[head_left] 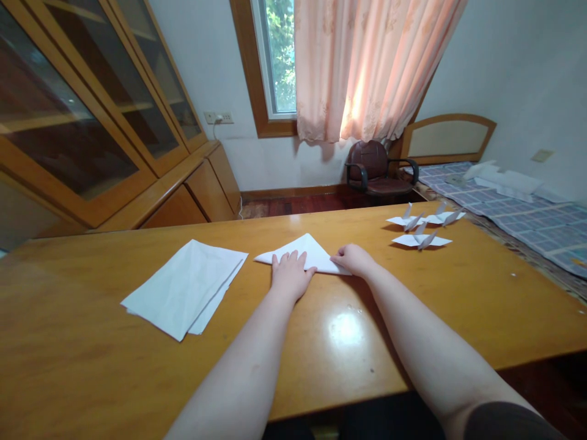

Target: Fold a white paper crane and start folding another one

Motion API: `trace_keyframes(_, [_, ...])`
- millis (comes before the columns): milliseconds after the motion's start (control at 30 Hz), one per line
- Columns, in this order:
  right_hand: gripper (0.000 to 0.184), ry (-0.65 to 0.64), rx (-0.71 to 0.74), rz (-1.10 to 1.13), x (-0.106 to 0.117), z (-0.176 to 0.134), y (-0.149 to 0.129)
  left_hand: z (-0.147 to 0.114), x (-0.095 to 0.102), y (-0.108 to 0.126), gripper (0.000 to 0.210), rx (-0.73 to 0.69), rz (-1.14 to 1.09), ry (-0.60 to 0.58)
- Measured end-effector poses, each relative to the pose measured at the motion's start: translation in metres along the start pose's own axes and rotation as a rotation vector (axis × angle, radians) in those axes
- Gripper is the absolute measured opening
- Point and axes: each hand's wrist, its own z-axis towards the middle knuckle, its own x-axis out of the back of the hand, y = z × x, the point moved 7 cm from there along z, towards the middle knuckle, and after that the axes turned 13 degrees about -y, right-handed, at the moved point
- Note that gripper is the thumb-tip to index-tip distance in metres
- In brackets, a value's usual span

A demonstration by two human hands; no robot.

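A white sheet of paper (308,247), folded into a triangle, lies on the wooden table (321,354) with its peak pointing away from me. My left hand (292,275) rests flat on its left half, fingers spread. At the triangle's right side, my right hand (355,260) has its fingers closed in a pinch on the paper's edge. Left of my hands is a small stack of white paper sheets (183,287) with visible crease lines. Several folded white paper cranes (422,241) stand at the table's far right.
Beyond the table are a maroon armchair (369,168) and a curtained window (282,61). A glass-door cabinet (151,165) stands at the left. On the right is a bed (499,214) with a plaid cover and white items on it.
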Motion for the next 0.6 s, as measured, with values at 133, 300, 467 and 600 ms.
trace_keyframes(133, [0.031,-0.007,0.01,-0.03,-0.005,0.0,-0.009,-0.009,0.012,0.004,0.05,0.05,0.028,0.032])
trace_keyframes(300, [0.04,0.02,0.003,0.044,-0.008,0.0,-0.014,-0.009,0.012,0.011,0.049,-0.019,0.017,0.001])
trace_keyframes(467, [0.035,0.072,-0.06,0.089,-0.008,0.0,-0.013,-0.005,0.003,0.01,0.053,-0.005,0.0,0.015])
trace_keyframes(600, [0.036,0.053,-0.054,0.117,-0.008,0.001,-0.012,0.004,-0.011,0.004,0.065,0.008,-0.029,-0.025])
